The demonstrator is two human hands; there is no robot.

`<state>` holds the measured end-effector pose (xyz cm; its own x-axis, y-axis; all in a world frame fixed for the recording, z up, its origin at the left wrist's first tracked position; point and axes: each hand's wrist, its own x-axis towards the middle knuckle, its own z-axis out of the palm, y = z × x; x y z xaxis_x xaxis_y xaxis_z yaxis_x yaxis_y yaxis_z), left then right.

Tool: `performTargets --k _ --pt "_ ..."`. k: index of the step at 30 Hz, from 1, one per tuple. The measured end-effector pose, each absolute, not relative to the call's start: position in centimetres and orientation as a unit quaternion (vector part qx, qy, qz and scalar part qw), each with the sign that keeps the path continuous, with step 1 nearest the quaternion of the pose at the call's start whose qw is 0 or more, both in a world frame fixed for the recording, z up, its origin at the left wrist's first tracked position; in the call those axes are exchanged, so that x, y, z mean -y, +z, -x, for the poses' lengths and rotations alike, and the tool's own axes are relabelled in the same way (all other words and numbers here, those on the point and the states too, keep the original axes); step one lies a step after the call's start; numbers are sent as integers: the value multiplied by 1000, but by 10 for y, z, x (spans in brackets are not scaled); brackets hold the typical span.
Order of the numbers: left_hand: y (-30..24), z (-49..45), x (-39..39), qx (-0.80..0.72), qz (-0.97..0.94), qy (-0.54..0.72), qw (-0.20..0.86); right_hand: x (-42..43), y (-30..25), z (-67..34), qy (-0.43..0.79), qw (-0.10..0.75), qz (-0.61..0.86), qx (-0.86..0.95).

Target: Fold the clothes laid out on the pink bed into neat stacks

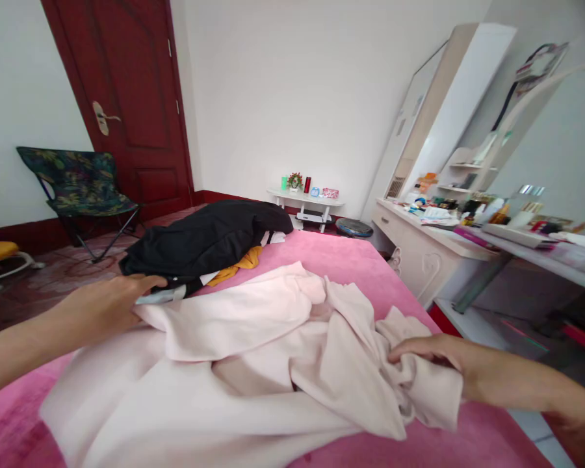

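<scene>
A large pale pink garment [253, 364] lies crumpled on a bed with a bright pink cover [351, 260]. My left hand [104, 302] grips the garment's far left edge, fingers closed on the cloth. My right hand [439, 357] pinches a bunched fold at the garment's right side. Behind it sits a heap of black clothing [205, 237] with a bit of yellow cloth [238, 265] under it.
A white dressing table [419, 247] crowded with bottles and small items stands to the right of the bed, with a mirror above. A dark red door [131, 97], a folding chair [78, 188] and a low white shelf [307, 201] stand along the far wall.
</scene>
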<state>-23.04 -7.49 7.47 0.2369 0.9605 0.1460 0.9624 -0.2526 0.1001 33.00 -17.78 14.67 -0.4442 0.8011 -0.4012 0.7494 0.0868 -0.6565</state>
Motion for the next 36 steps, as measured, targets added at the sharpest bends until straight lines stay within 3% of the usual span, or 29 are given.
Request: performTargets --k 3,6,8,13,16,18,21,25,27,29,32,36 --pt "90 184 85 505 855 -120 8 188 175 -320 477 48 476 737" --pt "102 131 101 429 893 -119 -62 169 178 -312 478 202 437 735" --pt "100 108 106 416 898 -114 -85 145 158 -305 409 256 484 730" --pt "67 82 93 461 880 -88 -75 98 77 -278 152 150 644 735" --pt "50 72 80 476 876 -81 -12 92 49 -265 100 78 683 720" --pt "45 68 72 474 876 -88 15 93 46 -266 76 82 683 722" --pt "53 73 59 473 871 -133 -20 93 56 -289 80 187 670 714" --pt "75 99 38 517 787 -316 -117 94 79 -337 80 407 689 595" --pt "82 110 29 548 724 -397 -134 102 87 -346 102 438 686 572" --pt "83 113 25 551 715 -404 -149 118 93 -337 169 390 662 617" --pt "70 104 26 537 780 -273 -173 148 97 -303 246 227 611 718" --pt "49 80 38 543 821 -110 -137 177 91 -268 195 21 593 781"
